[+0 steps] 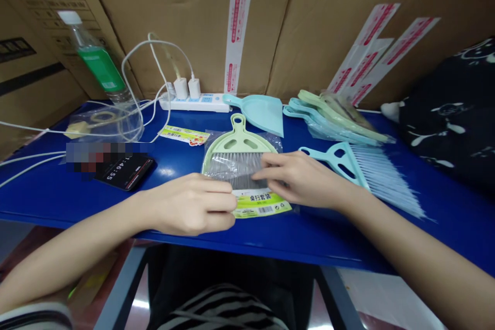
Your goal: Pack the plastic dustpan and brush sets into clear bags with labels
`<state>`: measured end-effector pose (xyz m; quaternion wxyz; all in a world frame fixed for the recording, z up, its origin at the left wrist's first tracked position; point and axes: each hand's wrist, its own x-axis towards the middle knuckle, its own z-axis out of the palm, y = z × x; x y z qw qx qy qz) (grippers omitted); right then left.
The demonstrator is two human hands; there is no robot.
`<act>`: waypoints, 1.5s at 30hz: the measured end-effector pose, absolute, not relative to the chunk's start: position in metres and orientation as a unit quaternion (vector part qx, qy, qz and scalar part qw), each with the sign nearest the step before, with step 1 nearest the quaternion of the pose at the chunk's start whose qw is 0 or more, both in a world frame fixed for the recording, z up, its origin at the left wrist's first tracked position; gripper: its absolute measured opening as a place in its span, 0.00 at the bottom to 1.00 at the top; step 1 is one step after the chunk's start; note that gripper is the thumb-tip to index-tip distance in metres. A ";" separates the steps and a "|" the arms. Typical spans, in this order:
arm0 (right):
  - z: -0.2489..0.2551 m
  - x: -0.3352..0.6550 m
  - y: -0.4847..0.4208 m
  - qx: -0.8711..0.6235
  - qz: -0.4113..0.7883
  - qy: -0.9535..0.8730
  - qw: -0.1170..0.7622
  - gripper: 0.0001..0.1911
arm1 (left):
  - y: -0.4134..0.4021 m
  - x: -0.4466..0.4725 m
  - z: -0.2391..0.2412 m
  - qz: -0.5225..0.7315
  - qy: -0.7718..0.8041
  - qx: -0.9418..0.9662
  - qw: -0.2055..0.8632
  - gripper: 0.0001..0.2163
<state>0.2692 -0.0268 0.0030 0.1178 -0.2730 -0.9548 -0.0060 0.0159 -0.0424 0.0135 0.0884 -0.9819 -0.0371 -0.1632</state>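
A pale green dustpan with a brush point(236, 152) lies in a clear plastic bag on the blue table point(46, 193), a yellow-green label card point(259, 205) at its near end. My left hand point(191, 205) is closed, its fingers pinching the bag's near left edge by the card. My right hand point(299, 178) rests on the bag's right side, fingers curled and pressing the plastic over the bristles.
A loose blue brush point(371, 170) lies right of my hand, a blue dustpan point(261, 111) and a stack of bagged sets point(334, 116) behind. A power strip point(195, 102), cables, a bottle point(96, 59), a phone point(126, 170) and another label point(183, 135) sit left. Cardboard boxes stand behind.
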 end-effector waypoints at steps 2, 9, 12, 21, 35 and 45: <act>0.002 0.269 -0.027 -0.268 -0.003 -0.955 0.125 0.19 | -0.042 0.017 0.011 -0.166 -0.027 -0.978 0.123 0.16; 0.000 0.267 -0.028 -0.250 -0.020 -0.958 0.140 0.21 | -0.040 0.023 0.004 -0.158 -0.024 -0.969 0.189 0.15; 0.000 0.266 -0.030 -0.244 -0.020 -0.959 0.144 0.22 | -0.039 0.024 0.003 -0.158 -0.021 -0.963 0.218 0.15; 0.001 0.267 -0.030 -0.231 -0.029 -0.961 0.151 0.19 | -0.032 0.023 0.009 -0.147 -0.049 -0.952 0.264 0.15; 0.001 0.263 -0.029 -0.267 0.086 -0.942 0.183 0.09 | -0.025 0.016 0.012 -0.097 -0.141 -0.932 0.320 0.12; -0.002 0.263 -0.029 -0.280 0.059 -0.943 0.172 0.08 | -0.023 0.016 0.011 -0.093 -0.161 -0.922 0.339 0.12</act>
